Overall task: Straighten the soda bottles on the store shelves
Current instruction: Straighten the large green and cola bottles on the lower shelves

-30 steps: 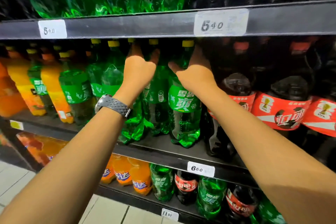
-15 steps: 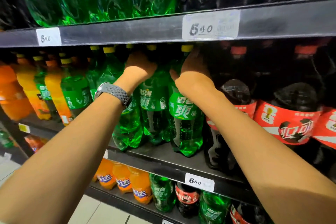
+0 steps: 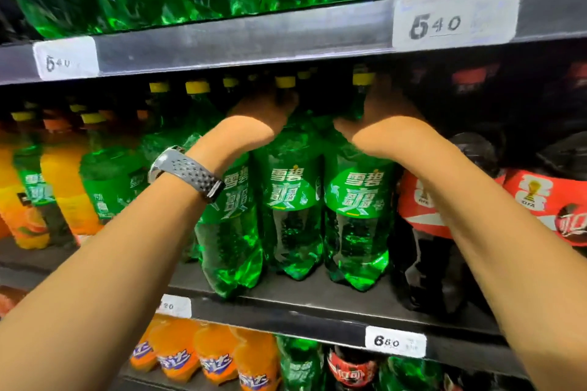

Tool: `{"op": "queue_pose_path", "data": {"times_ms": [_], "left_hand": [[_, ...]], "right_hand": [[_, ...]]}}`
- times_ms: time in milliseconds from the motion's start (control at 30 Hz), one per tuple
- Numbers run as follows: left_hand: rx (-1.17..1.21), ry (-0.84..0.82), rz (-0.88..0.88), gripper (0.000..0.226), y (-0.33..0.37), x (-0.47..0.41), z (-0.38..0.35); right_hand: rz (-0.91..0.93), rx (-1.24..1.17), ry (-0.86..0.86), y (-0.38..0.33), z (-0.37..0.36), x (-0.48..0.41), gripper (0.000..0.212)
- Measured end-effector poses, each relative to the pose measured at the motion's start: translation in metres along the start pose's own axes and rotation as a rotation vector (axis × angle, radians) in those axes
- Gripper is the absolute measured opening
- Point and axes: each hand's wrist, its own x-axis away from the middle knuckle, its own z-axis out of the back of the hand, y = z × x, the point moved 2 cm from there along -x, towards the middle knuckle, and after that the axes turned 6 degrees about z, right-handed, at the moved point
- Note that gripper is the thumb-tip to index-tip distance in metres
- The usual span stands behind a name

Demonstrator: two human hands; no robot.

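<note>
Three green soda bottles with yellow caps stand at the front of the middle shelf. My left hand grips the neck of the middle green bottle, just under its cap. My right hand grips the neck of the right green bottle; its fingers reach behind the neck and are partly hidden. Both bottles stand upright, side by side, with their labels facing out. The left green bottle leans behind my left wrist, its base forward near the shelf edge.
Dark cola bottles with red labels stand right of the green ones, and orange soda bottles mixed with more green ones stand to the left. The upper shelf edge hangs just above the caps. Further bottles fill the lower shelf.
Both hands have slid up from the bottles' shoulders to their necks. The two held bottles now stand closer together and upright, and the view has come nearer.
</note>
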Motion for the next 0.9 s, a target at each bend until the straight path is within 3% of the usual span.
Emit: {"op": "queue_pose_path", "data": {"times_ms": [200, 367, 533, 900], "left_hand": [[0.111, 0.024, 0.021, 0.066, 0.005, 0.006, -0.009], [0.118, -0.059, 0.041, 0.079, 0.004, 0.004, -0.013], [0.076, -0.079, -0.008, 0.077, 0.001, 0.002, -0.012], [0.166, 0.077, 0.011, 0.062, 0.005, 0.008, -0.012]], "right_hand": [[-0.128, 0.048, 0.158, -0.005, -0.010, -0.006, 0.075], [-0.187, 0.022, 0.200, -0.008, -0.011, 0.000, 0.073], [-0.219, 0.048, 0.207, -0.007, -0.012, 0.001, 0.074], [-0.170, 0.139, 0.233, -0.009, -0.002, 0.003, 0.068]]}}
